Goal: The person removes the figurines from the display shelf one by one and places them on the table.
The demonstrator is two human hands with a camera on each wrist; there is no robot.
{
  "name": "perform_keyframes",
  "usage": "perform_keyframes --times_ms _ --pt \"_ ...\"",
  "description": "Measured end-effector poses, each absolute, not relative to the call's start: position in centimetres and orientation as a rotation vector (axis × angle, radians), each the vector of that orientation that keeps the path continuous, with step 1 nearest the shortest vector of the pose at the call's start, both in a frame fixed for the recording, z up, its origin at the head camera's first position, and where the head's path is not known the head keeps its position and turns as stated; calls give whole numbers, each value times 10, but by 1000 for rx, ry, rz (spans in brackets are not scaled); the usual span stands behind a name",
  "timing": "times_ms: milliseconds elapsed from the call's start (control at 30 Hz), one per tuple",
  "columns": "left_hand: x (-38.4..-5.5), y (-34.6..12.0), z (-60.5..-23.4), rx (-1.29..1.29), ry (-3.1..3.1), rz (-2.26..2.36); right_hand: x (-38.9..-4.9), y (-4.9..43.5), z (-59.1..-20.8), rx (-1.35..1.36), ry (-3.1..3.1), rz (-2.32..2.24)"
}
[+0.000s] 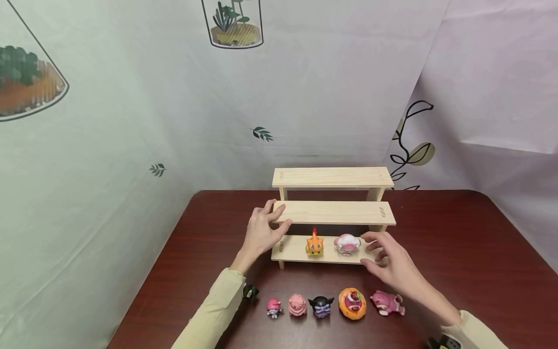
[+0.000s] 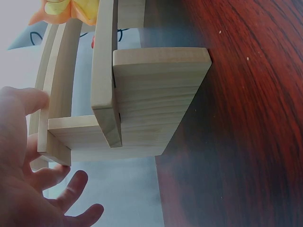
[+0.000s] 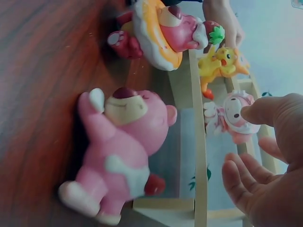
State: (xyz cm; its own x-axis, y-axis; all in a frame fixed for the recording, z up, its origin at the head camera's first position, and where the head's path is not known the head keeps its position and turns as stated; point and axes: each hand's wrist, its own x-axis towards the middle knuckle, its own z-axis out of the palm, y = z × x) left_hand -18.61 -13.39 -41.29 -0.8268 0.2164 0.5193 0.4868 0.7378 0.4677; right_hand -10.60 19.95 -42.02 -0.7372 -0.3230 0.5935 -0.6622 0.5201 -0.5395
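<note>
A three-tier wooden display shelf (image 1: pixel 333 212) stands on the table. My left hand (image 1: pixel 263 230) grips the left end of its middle board, thumb at the front edge and fingers over the top. On the lowest board sit an orange and yellow figurine (image 1: pixel 314 245) with a red-tipped tail and a pink and white figurine (image 1: pixel 347 245). My right hand (image 1: pixel 394 259) is just right of the pink and white one, fingers spread and loosely bent around nothing. In the right wrist view its thumb (image 3: pixel 270 112) overlaps that figurine's edge.
In front of the shelf several figurines stand in a row: a small pink-capped one (image 1: pixel 273 308), a round pink one (image 1: pixel 297 305), a black and purple one (image 1: pixel 321 307), an orange ring with a pink bear (image 1: pixel 352 304), and a pink bear (image 1: pixel 387 303). Behind hangs a printed curtain (image 1: pixel 331 97).
</note>
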Motion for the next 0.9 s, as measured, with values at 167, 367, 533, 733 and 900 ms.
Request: perform_keyframes --times_ms 167,367,533,733,900 --pt "-186 -134 -413 -540 -2497 -846 -116 192 -421 842 -2311 1119" --pt "-186 -134 -414 -532 -2494 -853 -124 187 -421 873 -2304 1109" --pt "-186 -134 -414 -526 -2498 -847 -130 183 -423 908 -2296 1138" --pt "-187 -134 -415 -540 -2488 -843 -133 180 -426 922 -2303 1172" --pt "-187 -134 -415 -549 -2481 -835 -135 177 -425 935 -2300 1209"
